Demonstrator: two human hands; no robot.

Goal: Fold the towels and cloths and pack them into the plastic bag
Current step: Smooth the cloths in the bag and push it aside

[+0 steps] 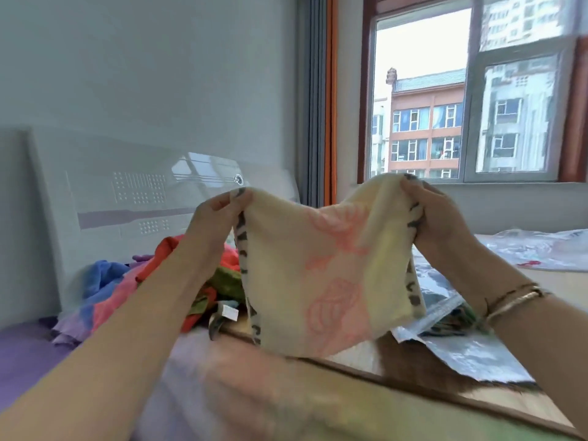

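A cream towel (321, 268) with pink flower prints and a dark patterned border hangs in the air in front of me. My left hand (219, 211) pinches its top left corner. My right hand (436, 214) grips the top right corner, with gold bangles on that wrist. The towel sags between the two hands and its lower edge hangs just above the bed. A clear plastic bag (471, 348) lies flat to the lower right, partly under the towel, with something patterned inside it.
A heap of coloured cloths (133, 281) in blue, pink, orange and green lies on the purple bed sheet (25, 354) at the left. A white headboard (127, 192) stands behind. More clear plastic (541, 249) lies at the right below the window.
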